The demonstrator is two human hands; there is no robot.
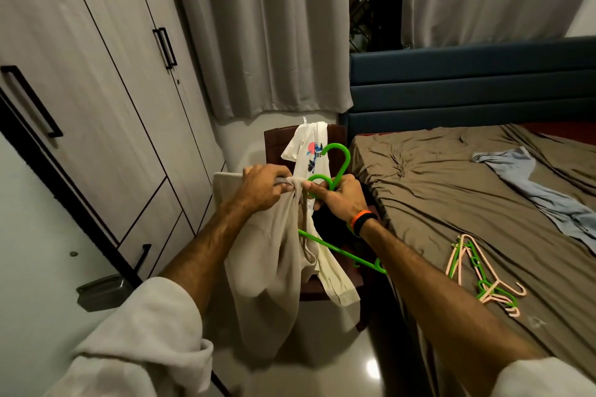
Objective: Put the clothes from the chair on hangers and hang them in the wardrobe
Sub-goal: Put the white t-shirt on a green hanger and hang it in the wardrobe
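My left hand (263,188) grips the bunched top of a beige garment (267,267) that hangs down in front of the dark wooden chair (274,142). My right hand (338,198) holds a green hanger (338,164) by its neck, right beside the garment's top; the hanger's arm (348,255) slants down to the right. A white printed T-shirt (309,155) is draped over the chair back. Something dark (325,222) lies on the chair seat behind the garment. The wardrobe (96,90) stands at the left with its doors closed.
A bed (451,187) with a brown sheet fills the right side; several pink and green hangers (483,274) lie on it near the edge, and a light blue garment (532,184) lies farther back. Grey curtains (258,26) hang behind the chair. Shiny floor lies below.
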